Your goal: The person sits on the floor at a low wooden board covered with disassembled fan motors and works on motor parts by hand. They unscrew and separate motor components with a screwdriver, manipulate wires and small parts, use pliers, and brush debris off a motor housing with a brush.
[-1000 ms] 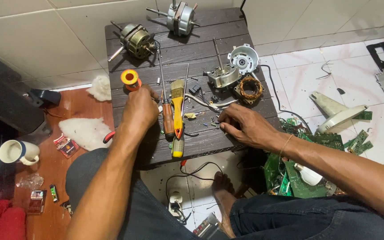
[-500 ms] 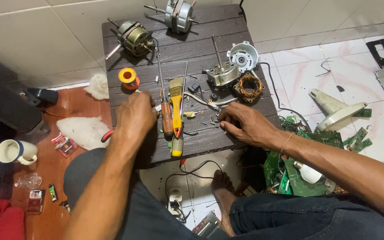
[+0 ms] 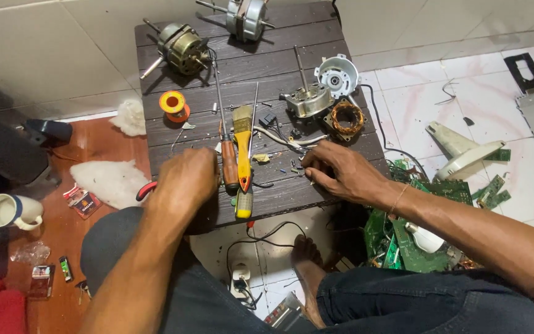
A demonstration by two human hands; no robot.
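A dark slatted bench (image 3: 248, 62) fills the upper middle of the frame, with white floor tiles to the right and red-brown floor to the left. Along its far edge lie two fan motors, one brass-coloured (image 3: 182, 43) at upper left, one grey (image 3: 246, 17) at top centre. Right of centre sit an opened motor housing (image 3: 309, 99), its round white end cap (image 3: 337, 75) and a copper-wound stator (image 3: 348, 117).

At the left edge of the frame a white mug (image 3: 8, 211) stands on the floor; what it holds cannot be seen. A heap of green circuit boards (image 3: 415, 241) lies on the floor at right.

The left hand (image 3: 185, 180) rests knuckles-up on the bench's near left part, fingers curled down; whether it grips anything cannot be told. Just beside it lie a brown-handled screwdriver (image 3: 227, 158) and a yellow-handled brush (image 3: 243, 148). The right hand (image 3: 338, 172) lies near the bench's front right edge, its fingertips drawn together over small parts and wires (image 3: 282, 141).

An orange solder spool (image 3: 173, 104) stands at centre left. Since a second ago the left hand has drawn back from beside that spool toward the near edge; the right hand has barely shifted.
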